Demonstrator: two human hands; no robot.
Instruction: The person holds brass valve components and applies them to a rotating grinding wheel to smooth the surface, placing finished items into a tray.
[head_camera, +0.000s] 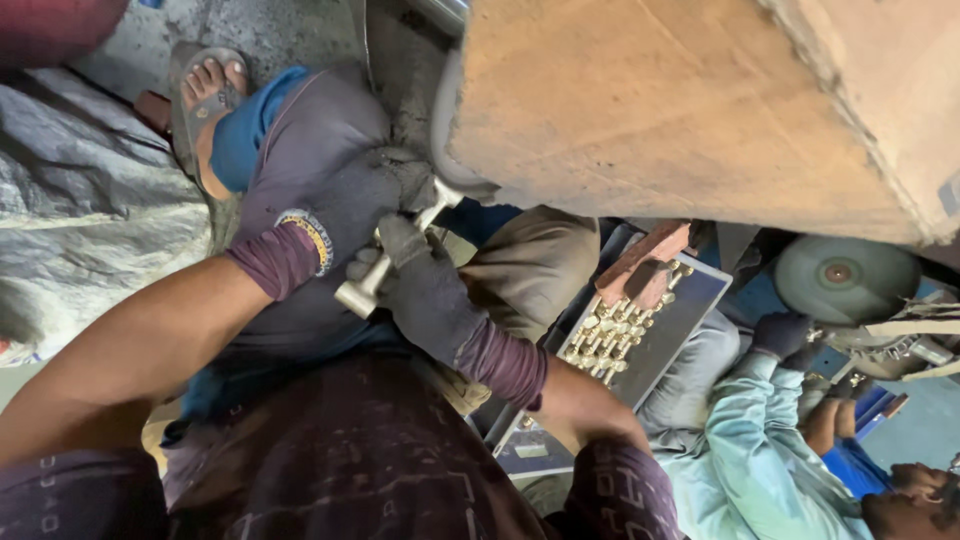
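1. A short silvery metal fitting is held up against the curved grey rim that sits under the big cardboard-brown cover; this rim is taken as the landmark.
2. The left hand, in a dark glove, is closed over the fitting's upper end, right at the rim.
3. The right hand, also gloved, is wrapped around the fitting's lower part, just below the rim.
4. A tray of small brass parts is seen lower and to the right of the rim, near a reddish block.
5. Further right of the rim, another person's gloved hand is at a round wheel.
6. Likely risks: the fitting could be snatched or dropped if grip slackens, and glove cloth could be caught, since fingers lie so close to the rim.
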